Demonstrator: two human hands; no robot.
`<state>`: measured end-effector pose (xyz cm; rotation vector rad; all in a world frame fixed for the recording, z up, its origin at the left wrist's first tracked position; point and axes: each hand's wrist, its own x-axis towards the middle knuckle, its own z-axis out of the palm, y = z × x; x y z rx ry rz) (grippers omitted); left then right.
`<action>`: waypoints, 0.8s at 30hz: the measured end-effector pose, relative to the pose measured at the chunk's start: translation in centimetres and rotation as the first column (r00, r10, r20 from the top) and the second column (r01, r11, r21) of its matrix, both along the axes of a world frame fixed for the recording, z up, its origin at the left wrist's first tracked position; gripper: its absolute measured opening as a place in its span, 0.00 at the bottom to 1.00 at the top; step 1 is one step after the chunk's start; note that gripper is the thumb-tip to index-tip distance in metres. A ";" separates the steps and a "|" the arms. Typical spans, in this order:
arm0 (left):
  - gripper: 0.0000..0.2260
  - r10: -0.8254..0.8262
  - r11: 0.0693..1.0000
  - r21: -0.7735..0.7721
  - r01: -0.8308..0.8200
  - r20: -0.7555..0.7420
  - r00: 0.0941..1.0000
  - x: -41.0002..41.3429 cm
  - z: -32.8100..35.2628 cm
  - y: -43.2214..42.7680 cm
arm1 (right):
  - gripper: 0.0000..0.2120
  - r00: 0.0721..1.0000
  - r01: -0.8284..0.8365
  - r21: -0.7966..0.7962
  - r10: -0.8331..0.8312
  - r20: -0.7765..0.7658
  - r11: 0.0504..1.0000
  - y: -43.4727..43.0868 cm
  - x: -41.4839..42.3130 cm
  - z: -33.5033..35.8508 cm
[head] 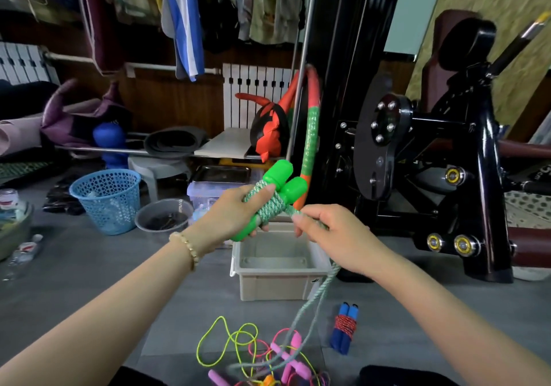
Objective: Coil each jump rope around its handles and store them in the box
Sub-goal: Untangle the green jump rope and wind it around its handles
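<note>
Single head-worn view; faces forward and down (wide-angle, floor [89, 281] near).

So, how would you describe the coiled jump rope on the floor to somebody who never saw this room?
Find the black gym machine on the right; an open grey box stands on the floor before it. Just nearer than the box's right corner lies the coiled rope: two blue handles side by side, bound with red speckled cord, unlike the loose pink and yellow ropes beside it.
</note>
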<state>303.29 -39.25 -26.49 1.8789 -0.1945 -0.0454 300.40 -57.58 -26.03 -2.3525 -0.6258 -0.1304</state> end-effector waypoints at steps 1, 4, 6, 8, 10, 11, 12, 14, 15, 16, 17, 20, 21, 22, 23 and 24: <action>0.15 -0.009 0.999 0.041 0.008 0.029 1.000 -0.2 -0.1 -0.3 | 0.14 0.997 -0.014 -0.155 0.024 0.068 0.988 0.1 -0.2 0.2; 0.17 -0.148 0.959 0.240 0.149 -0.024 0.989 -1.1 -0.1 -0.6 | 0.12 0.985 -0.051 -0.359 0.107 0.137 0.932 -0.3 -0.7 1.6; 0.19 -0.269 0.900 0.326 0.288 -0.103 0.958 -2.1 0.4 -0.2 | 0.10 0.983 -0.091 -0.344 0.141 0.122 0.935 -1.0 -0.7 2.6; 0.19 -0.387 0.848 0.325 0.418 -0.159 0.908 -3.2 1.1 0.0 | 0.08 0.986 -0.119 -0.217 0.141 0.087 0.969 -1.8 -0.5 3.2; 0.16 -0.444 0.807 0.346 0.478 -0.178 0.878 -3.8 1.8 0.1 | 0.08 0.988 -0.146 -0.068 0.149 0.032 0.987 -2.1 -0.6 3.5; 0.13 -0.444 0.794 0.375 0.478 -0.178 0.878 -3.9 1.9 0.0 | 0.10 0.987 -0.159 -0.055 0.160 0.017 0.986 -2.0 -0.7 3.6; 0.14 -0.438 0.779 0.416 0.469 -0.175 0.882 -3.8 1.9 -0.2 | 0.10 0.984 -0.173 -0.101 0.176 0.023 0.980 -1.8 -0.9 3.6; 0.19 -0.417 0.737 0.512 0.441 -0.169 0.893 -3.7 1.7 -0.5 | 0.10 0.978 -0.164 -0.300 0.196 0.078 0.940 -1.4 -1.3 3.6; 0.20 -0.405 0.714 0.558 0.423 -0.164 0.900 -3.6 1.5 -0.6 | 0.09 0.975 -0.148 -0.368 0.198 0.101 0.918 -1.2 -1.5 3.7; 0.21 -0.393 0.690 0.606 0.396 -0.146 0.908 -3.6 1.3 -0.7 | 0.09 0.974 -0.141 -0.401 0.200 0.110 0.905 -1.1 -1.6 3.7; 0.21 -0.382 0.664 0.655 0.361 -0.118 0.916 -3.6 1.2 -0.7 | 0.09 0.973 -0.141 -0.410 0.203 0.111 0.901 -1.1 -1.7 3.7; 0.21 -0.381 0.538 0.821 0.193 0.033 0.924 -3.9 1.6 -0.8 | 0.12 0.967 -0.132 -0.449 0.215 0.140 0.884 -1.1 -1.8 3.6; 0.20 -0.392 0.498 0.857 0.128 0.091 0.915 -4.0 1.7 -0.8 | 0.12 0.961 -0.127 -0.470 0.227 0.161 0.874 -0.9 -1.8 3.6; 0.19 -0.404 0.485 0.870 0.087 0.134 0.905 -4.0 1.8 -0.9 | 0.13 0.955 -0.122 -0.484 0.235 0.181 0.867 -0.7 -1.8 3.7; 0.16 -0.415 0.494 0.866 0.072 0.163 0.895 -4.0 1.8 -0.9 | 0.14 0.953 -0.117 -0.490 0.237 0.189 0.864 -0.6 -1.7 3.8; 0.13 -0.424 0.514 0.855 0.069 0.183 0.887 -4.1 1.9 -1.0 | 0.15 0.954 -0.118 -0.486 0.235 0.186 0.866 -0.4 -1.5 4.0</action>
